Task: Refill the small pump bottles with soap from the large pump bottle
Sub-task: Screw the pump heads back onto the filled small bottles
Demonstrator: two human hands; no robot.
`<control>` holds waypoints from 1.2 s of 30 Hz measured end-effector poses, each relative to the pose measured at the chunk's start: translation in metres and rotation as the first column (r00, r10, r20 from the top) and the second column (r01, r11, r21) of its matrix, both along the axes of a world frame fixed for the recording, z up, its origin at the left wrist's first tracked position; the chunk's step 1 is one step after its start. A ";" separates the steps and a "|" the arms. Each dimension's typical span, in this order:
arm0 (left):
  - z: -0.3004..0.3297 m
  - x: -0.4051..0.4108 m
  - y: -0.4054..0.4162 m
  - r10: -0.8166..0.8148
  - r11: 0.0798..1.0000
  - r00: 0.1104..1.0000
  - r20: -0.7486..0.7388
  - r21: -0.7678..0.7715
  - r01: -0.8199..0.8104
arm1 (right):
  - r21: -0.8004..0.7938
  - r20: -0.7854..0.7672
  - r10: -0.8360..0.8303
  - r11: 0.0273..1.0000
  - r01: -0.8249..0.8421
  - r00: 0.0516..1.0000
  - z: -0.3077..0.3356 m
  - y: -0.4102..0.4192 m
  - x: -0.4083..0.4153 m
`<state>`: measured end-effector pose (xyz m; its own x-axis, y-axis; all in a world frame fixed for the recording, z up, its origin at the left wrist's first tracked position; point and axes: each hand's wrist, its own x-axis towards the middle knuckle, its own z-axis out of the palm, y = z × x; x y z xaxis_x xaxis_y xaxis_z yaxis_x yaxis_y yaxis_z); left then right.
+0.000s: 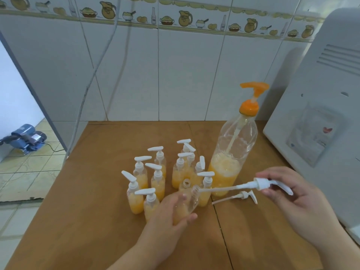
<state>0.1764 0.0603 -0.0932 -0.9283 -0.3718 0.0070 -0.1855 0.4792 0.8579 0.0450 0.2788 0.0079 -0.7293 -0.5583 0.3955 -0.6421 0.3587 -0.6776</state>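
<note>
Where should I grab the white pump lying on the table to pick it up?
Probably pinch the loose pump at its thick collar, coming from above. It lies flat on the wooden table, the tube is thin and slippery-looking, and the collar is the widest part.

Brown wooden table (101,221), seam running front to back right of centre. On it: cluster of small pump bottles (158,177) with white pumps, upright, part-filled with orange soap; one uncapped small bottle (185,185) among them; large clear pump bottle (231,158), orange pump, soap in lower part, just right of cluster; loose white pump (238,197) lying flat in front of it; white appliance (319,106) at right edge.
</note>
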 end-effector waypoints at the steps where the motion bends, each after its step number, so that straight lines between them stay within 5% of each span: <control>1: 0.001 0.002 -0.001 0.003 1.000 1.000 -0.004 0.002 -0.003 | 0.002 -0.009 -0.001 1.000 0.001 1.000 0.001 -0.001 0.000; 10: 0.009 0.015 -0.008 -0.028 0.990 1.000 -0.002 -0.136 0.028 | 0.097 0.002 0.100 0.990 -0.100 0.995 0.006 -0.016 -0.003; 15: 0.012 0.018 -0.002 -0.105 0.981 0.994 0.009 -0.162 0.106 | 0.133 0.260 0.148 0.973 -0.188 0.954 0.000 -0.054 0.017; 18: 0.011 0.022 0.003 -0.139 0.983 0.990 0.010 -0.121 0.139 | 0.119 0.345 0.046 0.989 -0.093 0.938 -0.023 -0.081 0.036; 21: 0.005 0.027 0.007 -0.141 0.986 0.990 0.016 -0.090 0.142 | 0.012 0.551 -0.013 1.000 0.008 0.835 -0.037 -0.090 0.041; 24: 0.001 0.026 0.004 -0.074 0.997 0.997 0.026 0.029 0.073 | -0.247 0.751 0.214 0.968 -0.035 0.625 -0.041 -0.093 0.043; 30: 0.000 0.021 0.002 -0.050 0.999 0.999 0.014 0.006 0.050 | -0.319 0.762 0.149 0.933 0.165 0.630 -0.052 -0.105 0.047; 34: 0.005 0.018 0.000 -0.032 0.967 0.999 -0.036 0.252 0.040 | -0.487 0.833 0.369 0.843 0.230 0.412 -0.053 -0.110 0.048; 36: 0.009 0.017 0.001 -0.041 0.956 0.997 -0.065 0.289 0.058 | -0.493 0.836 0.368 0.829 0.264 0.407 -0.056 -0.112 0.048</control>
